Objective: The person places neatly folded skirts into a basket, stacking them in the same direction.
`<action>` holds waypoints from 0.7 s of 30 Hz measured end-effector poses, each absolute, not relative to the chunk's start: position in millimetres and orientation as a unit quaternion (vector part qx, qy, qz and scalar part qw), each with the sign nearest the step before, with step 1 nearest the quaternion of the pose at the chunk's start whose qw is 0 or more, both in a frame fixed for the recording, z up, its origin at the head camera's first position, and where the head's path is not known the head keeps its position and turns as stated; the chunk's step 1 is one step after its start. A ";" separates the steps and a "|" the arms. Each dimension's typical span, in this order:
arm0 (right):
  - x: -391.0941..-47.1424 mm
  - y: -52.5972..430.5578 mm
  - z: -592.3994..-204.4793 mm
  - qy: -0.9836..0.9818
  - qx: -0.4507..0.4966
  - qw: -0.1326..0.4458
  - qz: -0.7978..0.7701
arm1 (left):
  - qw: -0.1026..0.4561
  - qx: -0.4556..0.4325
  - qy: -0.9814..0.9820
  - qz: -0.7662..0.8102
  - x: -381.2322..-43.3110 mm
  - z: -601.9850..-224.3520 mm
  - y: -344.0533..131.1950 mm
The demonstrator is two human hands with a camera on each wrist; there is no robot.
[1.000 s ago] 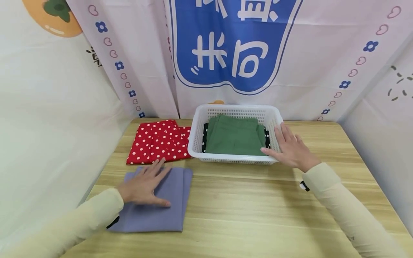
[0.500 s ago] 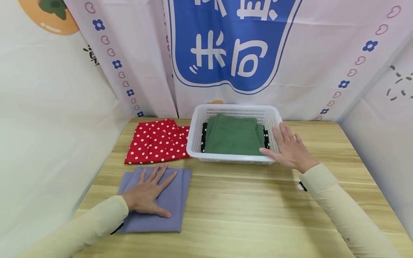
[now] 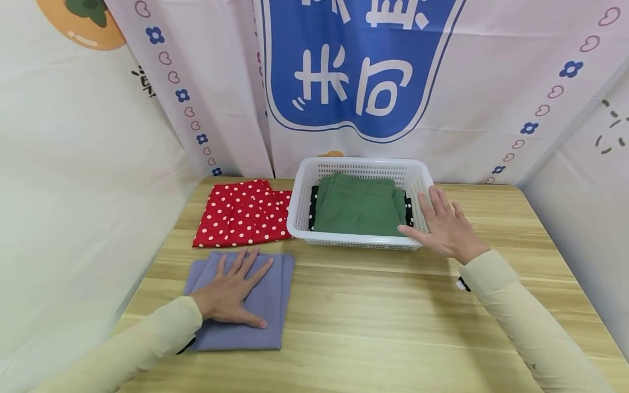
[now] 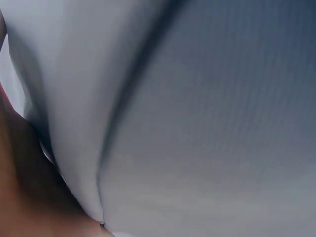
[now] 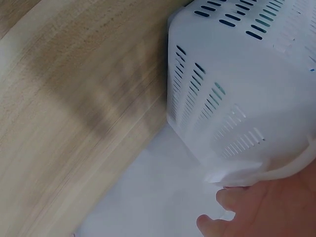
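A folded lavender cloth (image 3: pixel 267 305) lies on the near left of the table. My left hand (image 3: pixel 228 295) rests flat on it with fingers spread. At the back stands a white plastic basket (image 3: pixel 354 240); my right hand (image 3: pixel 447 229) touches its front right corner, fingers mostly straight along the right rim and thumb over the front rim. Inside the basket is a folded green cloth (image 3: pixel 361 207), on top of a black cloth with white dots (image 3: pixel 409 213). In the left wrist view grey-lavender fabric fills most of the frame, blurred.
A red cloth with white dots (image 3: pixel 241 215) lies folded left of the basket, its right end against or under the basket's side. Printed fabric hangs (image 3: pixel 363 109) behind the wooden table (image 3: pixel 373 311), with white sheeting on both sides.
My left hand has come down onto the lavender cloth and its fingers have spread. The right hand has stayed at the basket's corner, and the basket has not visibly moved.
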State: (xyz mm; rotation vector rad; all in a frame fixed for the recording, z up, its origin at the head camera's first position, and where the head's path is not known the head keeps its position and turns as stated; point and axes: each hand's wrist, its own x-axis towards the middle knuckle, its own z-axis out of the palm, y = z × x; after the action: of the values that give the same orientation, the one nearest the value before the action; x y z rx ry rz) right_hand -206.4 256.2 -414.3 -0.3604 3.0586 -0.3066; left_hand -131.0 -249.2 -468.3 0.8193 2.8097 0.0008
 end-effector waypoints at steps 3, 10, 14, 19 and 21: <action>-206.1 255.7 -414.7 0.988 -0.117 0.020 -0.098 | 0.114 0.271 0.956 -0.001 -131.7 -469.5 -246.8; -207.4 257.8 -415.5 0.988 -0.121 0.013 -0.093 | 0.121 0.265 0.957 -0.001 -132.4 -468.5 -234.6; -207.0 258.0 -414.8 0.988 -0.122 0.014 -0.097 | 0.119 0.273 0.955 -0.004 -131.4 -469.3 -223.3; -207.3 257.1 -416.6 0.987 -0.125 0.010 -0.104 | 0.117 0.284 0.952 -0.012 -128.6 -470.2 -205.3; -207.8 257.2 -417.5 0.986 -0.127 0.009 -0.104 | 0.119 0.287 0.950 -0.013 -127.1 -470.5 -197.6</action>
State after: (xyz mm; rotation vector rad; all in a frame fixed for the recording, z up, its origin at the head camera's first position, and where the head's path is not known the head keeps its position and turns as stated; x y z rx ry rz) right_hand -207.8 257.2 -417.5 -0.3977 3.0809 -0.3255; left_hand -127.1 -197.6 -470.5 0.8388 2.7787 -0.0370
